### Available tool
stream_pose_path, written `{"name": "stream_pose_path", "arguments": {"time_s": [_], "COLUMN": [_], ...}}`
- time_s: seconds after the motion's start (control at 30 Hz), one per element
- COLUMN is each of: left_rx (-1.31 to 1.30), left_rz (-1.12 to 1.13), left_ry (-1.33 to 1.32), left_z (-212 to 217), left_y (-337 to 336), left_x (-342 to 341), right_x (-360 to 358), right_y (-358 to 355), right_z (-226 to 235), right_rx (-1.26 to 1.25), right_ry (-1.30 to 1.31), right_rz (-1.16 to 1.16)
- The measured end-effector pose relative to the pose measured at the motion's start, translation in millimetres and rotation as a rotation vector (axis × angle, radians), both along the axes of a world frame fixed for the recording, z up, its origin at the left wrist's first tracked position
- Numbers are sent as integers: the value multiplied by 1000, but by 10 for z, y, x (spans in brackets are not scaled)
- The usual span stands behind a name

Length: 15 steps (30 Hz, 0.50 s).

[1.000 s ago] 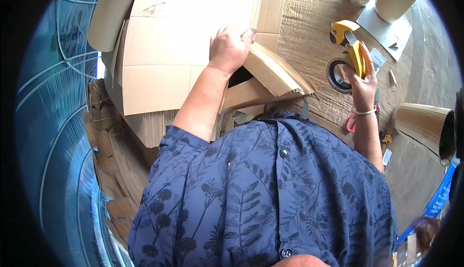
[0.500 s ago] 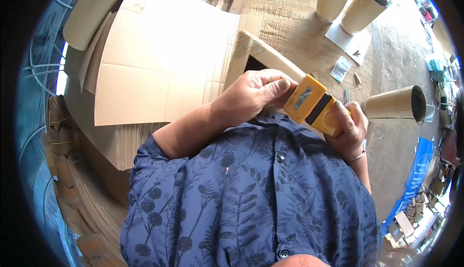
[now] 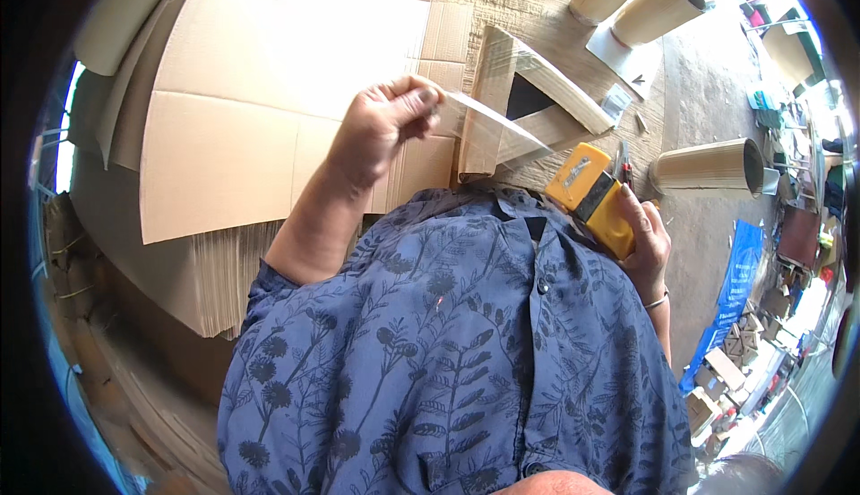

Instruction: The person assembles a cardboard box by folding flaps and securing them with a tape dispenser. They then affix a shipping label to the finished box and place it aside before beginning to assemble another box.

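My right hand [image 3: 647, 242] grips a yellow tape dispenser [image 3: 598, 199] with a dark band across its middle. From its far end a strip of clear tape [image 3: 498, 122] runs stretched up to the left. The loose end is pinched between the thumb and fingers of my left hand [image 3: 387, 123], which is raised above the cardboard. Under and beyond the tape lies a triangular wooden frame [image 3: 486, 105], with a dark opening in its centre. Its near part is partly behind my shirt and the tape.
Large flat cardboard sheets [image 3: 219, 150] are stacked at the left. Two pale tubes [image 3: 658, 8] stand at the far right, and another tube [image 3: 706, 168] lies nearer. Pliers with red handles [image 3: 625, 165] rest beside the dispenser. A blue printed sheet [image 3: 730, 284] hangs at the right.
My left hand has moved up and left, away from the dispenser, drawing out a length of clear tape. The view has shifted, and more of the triangular frame shows.
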<state>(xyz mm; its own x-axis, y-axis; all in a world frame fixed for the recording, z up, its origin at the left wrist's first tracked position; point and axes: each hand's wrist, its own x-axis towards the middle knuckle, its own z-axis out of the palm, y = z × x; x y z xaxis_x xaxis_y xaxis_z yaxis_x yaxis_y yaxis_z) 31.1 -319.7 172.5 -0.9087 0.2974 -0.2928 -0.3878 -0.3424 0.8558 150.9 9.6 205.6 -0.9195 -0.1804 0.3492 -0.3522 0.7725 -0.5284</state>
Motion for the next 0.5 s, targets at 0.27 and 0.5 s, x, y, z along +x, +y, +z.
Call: {"name": "stream_pose_path", "arguments": {"time_s": [0.27, 0.5], "left_rx": [209, -124], "left_rz": [10, 51], "left_ry": [-48, -47], "left_z": [-355, -1100], "left_y": [-229, 68], "left_x": [-280, -323], "right_x": [-191, -265], "right_y": [-229, -343], "right_z": [116, 50], "right_rx": [191, 287], "right_ry": [13, -71], "right_rz": [-50, -104]}}
